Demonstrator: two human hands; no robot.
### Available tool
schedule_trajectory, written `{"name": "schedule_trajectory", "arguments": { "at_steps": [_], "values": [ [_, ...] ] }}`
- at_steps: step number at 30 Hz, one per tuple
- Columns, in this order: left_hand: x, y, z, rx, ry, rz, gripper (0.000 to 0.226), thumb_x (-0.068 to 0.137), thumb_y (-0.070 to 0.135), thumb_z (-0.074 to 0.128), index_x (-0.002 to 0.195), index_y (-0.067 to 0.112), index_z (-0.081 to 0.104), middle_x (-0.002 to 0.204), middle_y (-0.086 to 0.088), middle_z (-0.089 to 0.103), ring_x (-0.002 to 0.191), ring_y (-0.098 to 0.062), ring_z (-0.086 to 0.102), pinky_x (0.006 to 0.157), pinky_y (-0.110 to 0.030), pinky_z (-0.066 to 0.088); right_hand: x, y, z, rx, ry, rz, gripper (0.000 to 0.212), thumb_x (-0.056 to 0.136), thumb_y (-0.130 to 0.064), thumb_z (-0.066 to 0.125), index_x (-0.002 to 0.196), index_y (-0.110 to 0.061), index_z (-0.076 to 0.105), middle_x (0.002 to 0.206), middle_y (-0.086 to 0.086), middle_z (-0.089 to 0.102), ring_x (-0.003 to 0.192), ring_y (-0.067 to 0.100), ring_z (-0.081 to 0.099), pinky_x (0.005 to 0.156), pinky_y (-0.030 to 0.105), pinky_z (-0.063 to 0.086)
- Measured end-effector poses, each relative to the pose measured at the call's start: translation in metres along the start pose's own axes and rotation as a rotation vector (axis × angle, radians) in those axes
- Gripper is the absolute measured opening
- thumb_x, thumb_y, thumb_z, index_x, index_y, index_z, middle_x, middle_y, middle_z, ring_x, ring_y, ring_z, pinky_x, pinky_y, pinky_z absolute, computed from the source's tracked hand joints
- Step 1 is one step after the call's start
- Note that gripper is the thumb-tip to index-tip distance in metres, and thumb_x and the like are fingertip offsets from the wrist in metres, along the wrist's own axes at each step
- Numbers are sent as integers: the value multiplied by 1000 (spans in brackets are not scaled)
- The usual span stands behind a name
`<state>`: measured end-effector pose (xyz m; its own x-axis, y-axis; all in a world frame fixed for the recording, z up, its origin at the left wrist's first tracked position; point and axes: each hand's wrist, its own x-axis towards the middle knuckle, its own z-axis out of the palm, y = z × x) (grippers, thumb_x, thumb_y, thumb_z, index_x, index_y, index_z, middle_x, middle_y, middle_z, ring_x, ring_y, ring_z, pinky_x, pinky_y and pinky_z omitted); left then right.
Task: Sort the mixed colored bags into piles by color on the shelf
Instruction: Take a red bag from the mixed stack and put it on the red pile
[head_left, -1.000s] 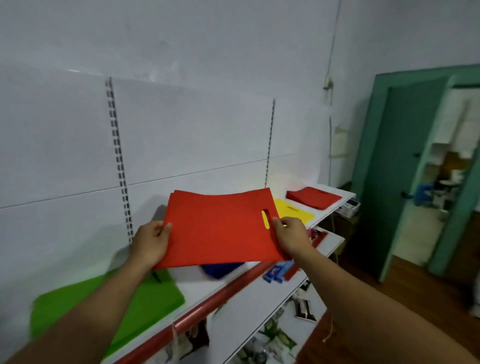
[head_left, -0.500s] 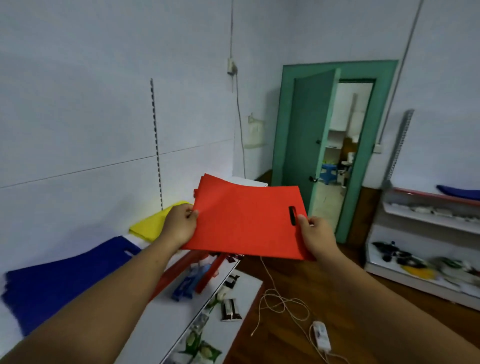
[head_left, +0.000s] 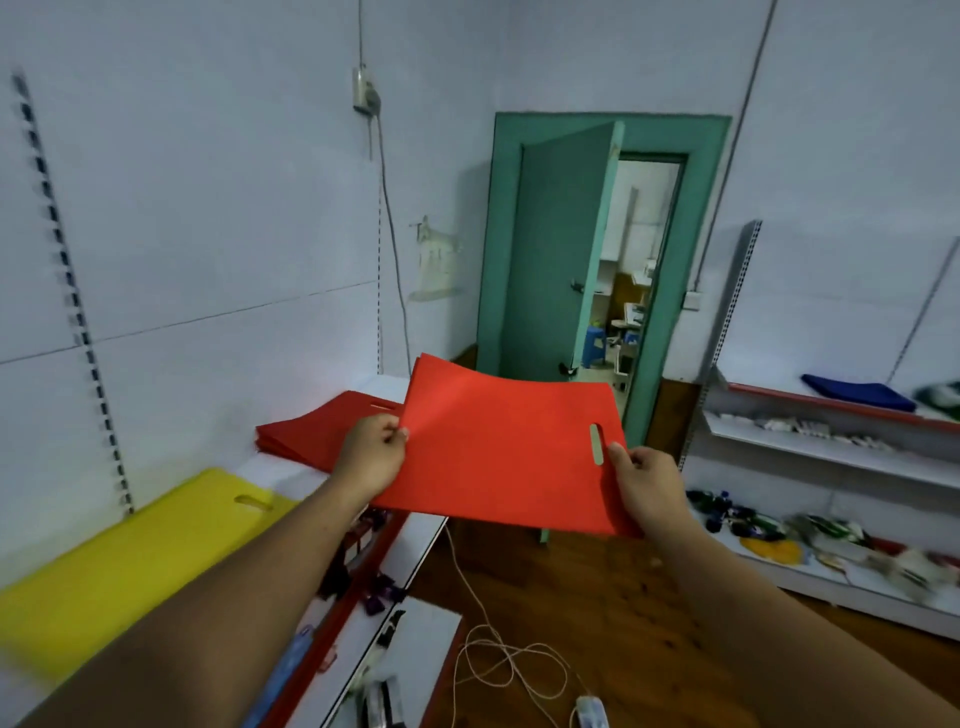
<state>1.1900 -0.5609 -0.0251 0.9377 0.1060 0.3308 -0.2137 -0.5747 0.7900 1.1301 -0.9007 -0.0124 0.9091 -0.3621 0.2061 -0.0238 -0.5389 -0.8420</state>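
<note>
no readable text, labels or numbers anywhere

L hand (head_left: 371, 449) & R hand (head_left: 649, 483) bare, forearms (head_left: 234, 597) bare to frame edge.

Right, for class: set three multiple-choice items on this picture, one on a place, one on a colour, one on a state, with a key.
1. Where does the pile of flat red fabric bags lie?
A. on the white wall shelf, beyond the flat yellow fabric bags
B. on a chair
C. in a basket

2. What colour is the flat fabric bag with a slot handle held between the left hand and the right hand?
A. blue
B. red
C. green

3. The green door is:
A. shut
B. partly open
C. off its hinges

Key: 1 A, the pile rests on the shelf past the yellow ones. 2 B, the held bag is red. 3 B, a room shows through the gap.
</note>
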Motion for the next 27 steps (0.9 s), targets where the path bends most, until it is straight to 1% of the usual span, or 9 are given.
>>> {"name": "schedule_trajectory", "arguments": {
  "at_steps": [5, 7, 10, 14, 19, 21, 23, 25, 27],
  "values": [
    [82, 2, 41, -10, -28, -32, 16, 97, 18, 60, 92, 11, 73, 90, -2, 74, 85, -20, 69, 78, -34, 53, 77, 6, 13, 31, 12, 33, 38, 104, -42, 47, 91, -11, 65, 81, 5, 66, 73, 20, 63, 55, 28, 39],
    [108, 4, 58, -3, -28, -31, 16, 97, 17, 60, 90, 10, 73, 89, -3, 74, 85, -21, 69, 78, -34, 52, 106, 11, 16, 36, 15, 35, 37, 104, -42, 47, 93, -11, 65, 81, 3, 65, 71, 17, 62, 54, 27, 39],
    [146, 4, 83, 24, -17, -36, 17, 97, 17, 59, 93, 10, 74, 91, -3, 73, 85, -20, 68, 77, -31, 51, 154, 20, 23, 47, 25, 17, 36, 103, -42, 49, 90, -13, 66, 81, 2, 66, 74, 18, 63, 56, 28, 42],
    [191, 2, 115, 25, 52, -62, 14, 97, 15, 59, 98, 12, 73, 93, -1, 71, 86, -18, 66, 75, -29, 47, 229, 37, 40, 61, -26, -30, 35, 103, -43, 48, 91, -15, 66, 83, 3, 69, 76, 20, 66, 63, 33, 50],
    [238, -4, 149, 45, 130, -145, 14, 96, 16, 59, 90, 16, 72, 90, 1, 72, 84, -18, 69, 71, -27, 48, 328, 51, 67, 58, -81, -123, 43, 103, -40, 49, 77, -8, 65, 72, 9, 66, 70, 27, 63, 62, 35, 45],
    [252, -4, 153, 84, 182, -181, 13, 96, 14, 60, 87, 15, 70, 87, 0, 71, 85, -22, 69, 70, -26, 45, 362, 49, 81, 66, -138, -158, 43, 103, -38, 49, 72, -10, 62, 69, 8, 64, 66, 25, 61, 60, 34, 44],
    [260, -6, 152, 149, 244, -223, 12, 94, 13, 61, 86, 13, 69, 89, -6, 71, 88, -27, 67, 74, -28, 45, 388, 43, 99, 76, -193, -200, 43, 103, -35, 49, 69, -12, 59, 66, 6, 62, 64, 23, 59, 55, 31, 38],
    [262, -14, 147, 203, 300, -274, 9, 94, 14, 60, 93, 12, 70, 101, -12, 72, 97, -31, 65, 82, -32, 46, 408, 37, 124, 98, -263, -216, 42, 103, -34, 49, 68, -12, 60, 65, 4, 62, 65, 24, 59, 55, 30, 37],
    [259, -27, 134, 223, 353, -322, 19, 96, 16, 59, 112, 10, 68, 111, -10, 70, 103, -28, 65, 89, -33, 47, 420, 27, 157, 125, -347, -239, 40, 103, -37, 48, 74, -15, 64, 71, 5, 66, 71, 25, 63, 63, 34, 45]
  ]
}}
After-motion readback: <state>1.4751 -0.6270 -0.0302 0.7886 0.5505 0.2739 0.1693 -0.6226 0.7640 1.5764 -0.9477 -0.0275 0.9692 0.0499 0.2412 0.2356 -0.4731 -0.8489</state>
